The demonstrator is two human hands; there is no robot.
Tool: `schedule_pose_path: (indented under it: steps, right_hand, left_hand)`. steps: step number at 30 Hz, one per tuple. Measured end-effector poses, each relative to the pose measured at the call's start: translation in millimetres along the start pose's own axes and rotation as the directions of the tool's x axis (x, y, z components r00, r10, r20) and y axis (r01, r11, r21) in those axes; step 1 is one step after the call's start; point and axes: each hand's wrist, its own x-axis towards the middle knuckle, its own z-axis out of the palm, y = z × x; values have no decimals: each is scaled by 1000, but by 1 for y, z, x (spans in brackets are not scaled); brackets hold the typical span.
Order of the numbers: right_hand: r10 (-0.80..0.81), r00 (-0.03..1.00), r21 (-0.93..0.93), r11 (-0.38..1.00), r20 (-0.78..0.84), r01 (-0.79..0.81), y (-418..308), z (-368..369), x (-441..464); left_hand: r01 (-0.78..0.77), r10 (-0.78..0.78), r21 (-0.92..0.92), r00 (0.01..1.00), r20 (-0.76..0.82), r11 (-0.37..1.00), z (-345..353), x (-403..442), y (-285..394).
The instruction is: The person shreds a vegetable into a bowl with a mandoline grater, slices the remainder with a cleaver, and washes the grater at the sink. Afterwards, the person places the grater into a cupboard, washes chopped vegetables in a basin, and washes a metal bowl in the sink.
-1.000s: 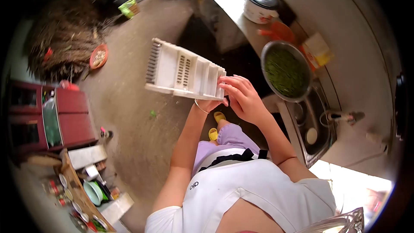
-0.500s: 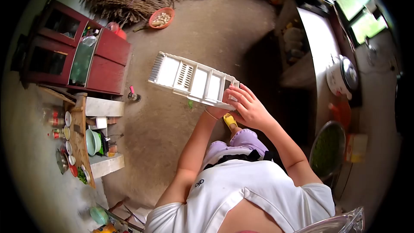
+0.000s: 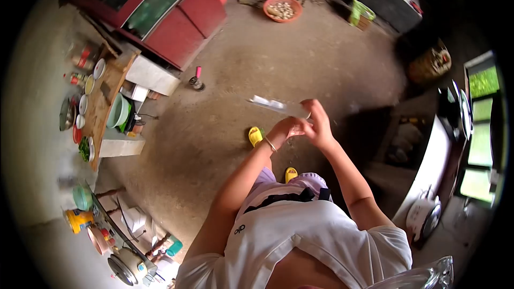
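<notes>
In front of my waist I hold a white plastic rack (image 3: 276,105). It is seen nearly edge-on and slightly blurred, so its slotted compartments barely show. My right hand (image 3: 320,123) is closed around its near end, with the thumb side turned inward. Just left of that, my left hand (image 3: 289,130), with a bracelet at the wrist, has curled fingers touching my right hand near the same end. What the left fingers grip is partly hidden.
A red cabinet (image 3: 179,24) and a wooden shelf (image 3: 110,88) with bowls stand at left. An orange basket (image 3: 282,9) sits on the floor ahead, and a small pink-handled object (image 3: 197,81) stands nearer. A white counter (image 3: 428,168) with a cooker (image 3: 422,217) runs along the right.
The rack has tilted from showing its compartments to nearly edge-on. My view has swung right, and both yellow slippers now show on the floor. My hands stay together at its near end.
</notes>
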Motion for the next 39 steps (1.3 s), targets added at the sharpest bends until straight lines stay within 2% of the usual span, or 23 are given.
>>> schedule_pose_path:
  steps: [2, 4, 6, 8, 10, 12, 14, 17, 19, 21, 23, 24, 25, 26, 27, 29, 30, 31, 32, 34, 36, 38, 39]
  right_hand:
    - [285, 958, 21, 958, -3, -285, 10, 29, 49]
    - [515, 853, 271, 812, 85, -517, 54, 64, 84]
    - [570, 821, 395, 753, 9, -527, 90, 91, 125]
    - [506, 861, 227, 846, -55, -483, 105, 94, 175]
    - [306, 936, -129, 935, -176, -330, 119, 94, 223]
    - [293, 948, -517, 796, -123, -313, 125, 74, 271]
    - [487, 856, -31, 866, -174, -499, 124, 60, 317]
    - [586, 770, 455, 774, -253, -440, 146, 35, 366]
    - [599, 792, 737, 587, -118, -334, 172, 14, 386]
    - [491, 870, 925, 309, 42, -219, 226, 7, 396]
    - [606, 794, 891, 381, -38, -248, 314, 35, 376]
    - [724, 665, 753, 539, -185, -377, 397, 54, 345]
    - [731, 563, 81, 634, -386, -769, 495, 68, 302]
    - [797, 467, -334, 352, -382, -874, 556, 84, 268]
    - [826, 558, -904, 179, -76, -389, 475, 121, 299]
    - [751, 624, -677, 346, -214, -649, 442, 137, 316]
    - [638, 742, -581, 530, -206, -617, 490, 129, 311]
    - [948, 250, -251, 198, -199, -948, 487, 125, 356]
    - [849, 442, -23, 456, -289, -890, 478, 131, 377]
    - [911, 408, 418, 396, -65, -818, 397, 115, 465]
    - [790, 604, 684, 496, -102, -534, 377, 114, 522]
    - [687, 726, 911, 304, -7, -278, 410, 111, 533]
    - [730, 682, 885, 341, -38, -315, 452, 120, 516]
  left_hand:
    - [315, -323, -691, 938, 124, 651, -44, -6, 29]
    - [290, -233, -698, 956, 179, 654, -97, -21, 14]
    - [416, -397, -535, 904, 158, 735, -150, -40, -11]
    - [496, -497, -53, 852, -166, 867, -201, -76, -106]
    - [751, -674, 353, 658, -337, 558, -253, -126, -126]
    - [914, -817, 47, 383, -431, 404, -289, -183, -124]
    - [841, -789, -120, 432, -437, 527, -327, -251, -168]
    - [817, -877, -360, 327, -353, 450, -377, -241, -82]
    - [161, -791, -814, 400, -463, 558, -379, -272, -81]
    - [-405, -722, -747, 250, -645, 527, -365, -276, -105]
    - [-548, -915, -776, 46, -401, 313, -321, -330, -212]
    - [-145, -962, -951, -61, -266, 272, -298, -349, -228]
    - [592, -974, -797, -85, -212, 122, -289, -350, -216]
    - [810, -986, -585, -70, -151, 32, -285, -347, -206]
    - [851, -990, -525, -59, -131, 19, -288, -342, -200]
    - [874, -986, -483, -40, -162, 44, -317, -332, -199]
    - [886, -979, -459, -27, -204, 71, -339, -324, -208]
    - [903, -968, -419, -10, -251, 99, -369, -321, -224]
    - [919, -953, -371, 13, -302, 130, -403, -325, -246]
    - [895, -935, -398, 52, -351, 199, -474, -332, -280]
    - [634, -883, -700, -58, -466, 328, -546, -230, -198]
    - [36, -838, -846, 164, -521, 532, -612, -162, -126]
    - [28, -830, -839, 172, -531, 543, -630, -143, -131]
